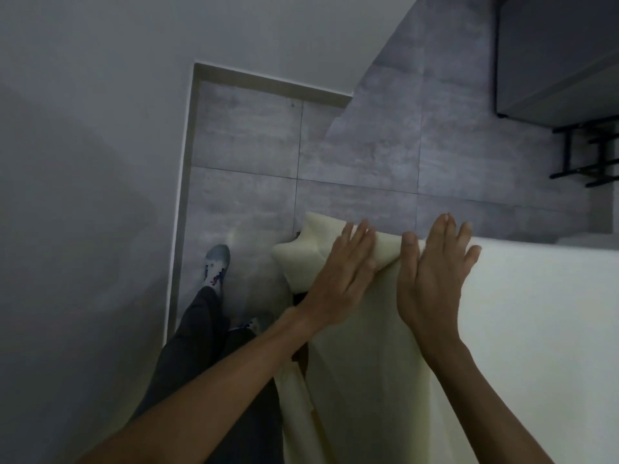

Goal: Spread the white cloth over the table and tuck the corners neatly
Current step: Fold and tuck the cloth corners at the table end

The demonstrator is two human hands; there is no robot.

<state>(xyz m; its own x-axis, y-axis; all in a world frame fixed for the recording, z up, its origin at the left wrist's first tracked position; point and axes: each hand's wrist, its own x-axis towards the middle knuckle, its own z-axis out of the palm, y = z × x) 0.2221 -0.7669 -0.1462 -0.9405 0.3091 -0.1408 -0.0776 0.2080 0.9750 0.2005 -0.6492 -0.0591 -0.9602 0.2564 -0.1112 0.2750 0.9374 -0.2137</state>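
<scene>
Both hands lie flat with straight fingers and grasp nothing. The left hand (341, 266) presses the white cloth (536, 329) right against the bunched corner (301, 251). The right hand (432, 276) presses the cloth just past it, on the side away from that corner.

The step looks like tucking this 1 corner. It would go best with the right palm pinning the flat top near the bunched corner. The left hand could then gather the loose peak, draw the slack out evenly and fold it down and under, so no ridge runs back across the top. A hard pull risks dragging the whole sheet askew.

From the bunched corner the cloth spreads smooth across the table, which is hidden beneath it. Below the corner it hangs in loose folds toward the person. Beyond the corner, well apart, 1 shoe (217, 269) stands on the tiled floor (361, 145).
</scene>
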